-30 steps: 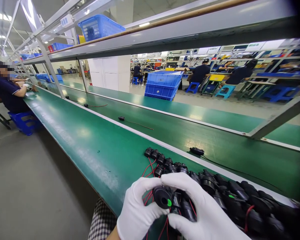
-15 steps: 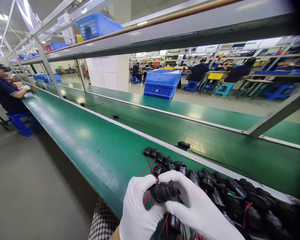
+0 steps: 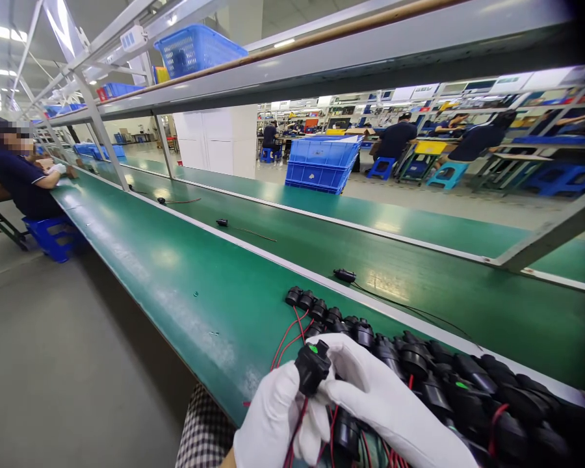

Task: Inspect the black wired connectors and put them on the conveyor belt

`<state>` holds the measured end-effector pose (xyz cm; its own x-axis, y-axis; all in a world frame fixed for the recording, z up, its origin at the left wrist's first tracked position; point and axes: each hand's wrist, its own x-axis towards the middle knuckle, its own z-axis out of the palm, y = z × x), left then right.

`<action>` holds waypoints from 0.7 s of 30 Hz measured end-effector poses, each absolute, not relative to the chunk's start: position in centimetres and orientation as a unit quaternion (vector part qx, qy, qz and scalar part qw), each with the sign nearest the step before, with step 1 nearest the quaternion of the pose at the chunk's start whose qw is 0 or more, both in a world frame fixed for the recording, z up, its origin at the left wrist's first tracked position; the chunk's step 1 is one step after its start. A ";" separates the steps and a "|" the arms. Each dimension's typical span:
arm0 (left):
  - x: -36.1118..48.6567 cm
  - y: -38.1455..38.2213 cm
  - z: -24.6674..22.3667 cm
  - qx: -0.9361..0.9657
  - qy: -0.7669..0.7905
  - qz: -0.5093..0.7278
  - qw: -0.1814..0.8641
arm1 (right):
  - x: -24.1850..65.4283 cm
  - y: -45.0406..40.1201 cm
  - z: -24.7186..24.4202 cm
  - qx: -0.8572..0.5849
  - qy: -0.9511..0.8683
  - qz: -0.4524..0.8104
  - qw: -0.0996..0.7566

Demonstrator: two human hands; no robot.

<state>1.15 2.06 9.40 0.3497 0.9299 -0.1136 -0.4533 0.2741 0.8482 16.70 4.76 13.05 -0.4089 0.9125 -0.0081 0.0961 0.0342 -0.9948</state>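
A black cylindrical part (image 3: 312, 369) with a green mark on top is held up over the near end of the green bench. My left hand (image 3: 276, 416), in a white glove, grips it from the left, and a red wire hangs down past the fingers. My right hand (image 3: 375, 396), also gloved, has its fingertips closed against the part's right side. Behind and right of my hands lie several similar black parts (image 3: 414, 357) with red wires (image 3: 285, 337), crowded together.
Beyond a pale divider, a green belt (image 3: 283, 260) carries black parts with wires (image 3: 344, 275). A metal shelf (image 3: 273, 71) with a blue basket (image 3: 197, 52) runs overhead. Blue crates (image 3: 319, 166) stand behind. A person (image 3: 17, 172) sits at far left; others sit in the background.
The held part has turned from lying sideways to showing its green-marked end. My left hand has shifted lower on it. Parts on the far belt have moved slightly left, and the view has shifted a little.
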 end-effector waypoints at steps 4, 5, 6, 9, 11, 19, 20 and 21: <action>2.0 2.3 8.4 0.197 0.152 0.377 0.892 | 16.8 4.9 13.0 -0.392 -0.625 0.576 0.353; 2.0 2.5 8.5 0.167 0.111 0.340 0.919 | 16.8 4.9 13.0 -0.386 -0.624 0.580 0.353; 1.9 2.6 8.6 0.143 0.078 0.311 0.936 | 16.9 5.0 13.1 -0.379 -0.622 0.588 0.352; 1.3 2.8 9.6 0.096 0.028 0.273 0.957 | 17.0 5.1 13.7 -0.369 -0.609 0.614 0.340; 1.0 2.7 10.3 0.074 0.011 0.251 0.965 | 17.1 5.0 14.2 -0.373 -0.610 0.619 0.325; 1.1 2.1 9.2 0.027 -0.033 0.213 0.976 | 17.0 5.1 14.5 -0.340 -0.631 0.635 0.289; 1.1 2.1 8.8 0.024 -0.030 0.216 0.976 | 16.9 5.2 14.4 -0.330 -0.630 0.641 0.288; 1.0 2.0 8.4 0.025 -0.021 0.217 0.976 | 16.8 5.2 14.3 -0.328 -0.633 0.640 0.287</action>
